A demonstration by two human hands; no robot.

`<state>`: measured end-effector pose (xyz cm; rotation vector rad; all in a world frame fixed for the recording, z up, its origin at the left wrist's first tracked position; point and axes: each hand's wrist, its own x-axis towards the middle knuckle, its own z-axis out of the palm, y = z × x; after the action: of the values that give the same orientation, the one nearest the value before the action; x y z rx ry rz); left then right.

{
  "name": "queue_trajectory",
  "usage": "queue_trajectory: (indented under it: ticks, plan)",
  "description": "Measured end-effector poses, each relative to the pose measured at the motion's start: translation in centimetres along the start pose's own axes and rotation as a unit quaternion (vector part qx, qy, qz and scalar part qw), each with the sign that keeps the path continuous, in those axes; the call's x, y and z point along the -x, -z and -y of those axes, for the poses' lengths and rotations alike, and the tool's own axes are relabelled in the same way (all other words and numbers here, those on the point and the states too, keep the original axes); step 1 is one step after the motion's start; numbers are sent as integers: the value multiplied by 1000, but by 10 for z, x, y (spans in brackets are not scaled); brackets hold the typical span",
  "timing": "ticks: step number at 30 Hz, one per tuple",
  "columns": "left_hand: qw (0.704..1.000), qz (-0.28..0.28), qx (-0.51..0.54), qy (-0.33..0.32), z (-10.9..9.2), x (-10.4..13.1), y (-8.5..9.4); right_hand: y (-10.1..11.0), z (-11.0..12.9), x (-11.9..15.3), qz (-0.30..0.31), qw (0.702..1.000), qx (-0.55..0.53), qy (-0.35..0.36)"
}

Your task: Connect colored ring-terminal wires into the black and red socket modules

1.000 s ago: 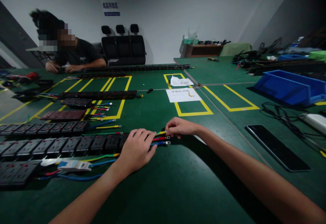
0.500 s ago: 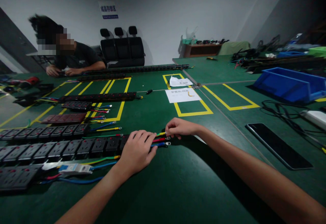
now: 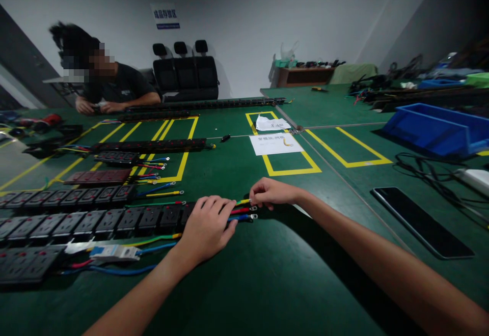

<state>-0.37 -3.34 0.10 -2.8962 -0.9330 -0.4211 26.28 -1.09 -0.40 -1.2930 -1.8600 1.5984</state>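
Note:
My left hand [image 3: 209, 224] rests over the right end of a long black socket strip [image 3: 148, 218], its fingers curled over the strip and the roots of its wires. Out from under it run a red wire [image 3: 241, 211], a blue wire [image 3: 240, 218] and a yellow-green wire [image 3: 243, 202]. The red and blue ones end in bare metal ring terminals. My right hand [image 3: 269, 192] pinches the tip of the yellow-green wire between thumb and forefinger, hiding its terminal. Nearer me lies a shorter strip [image 3: 30, 264] beside a white-and-blue breaker [image 3: 114, 253] with thick blue leads.
More socket strips [image 3: 114, 159] lie on the green table to the left. Beyond my hands are a white paper sheet [image 3: 267, 145] and yellow tape outlines. To the right are a phone [image 3: 422, 221], black cables and a blue bin [image 3: 428, 132]. A person [image 3: 118, 86] sits across the table.
The view has shifted very slightly. Both hands hold the same places on the strip and the yellow-green wire.

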Motion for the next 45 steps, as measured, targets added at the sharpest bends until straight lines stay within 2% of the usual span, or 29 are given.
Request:
queue_trajectory:
  ticks: [45]
  plan:
    - [1000, 6, 2, 1, 0, 2, 0, 0, -1, -1, -1, 1000, 3, -3]
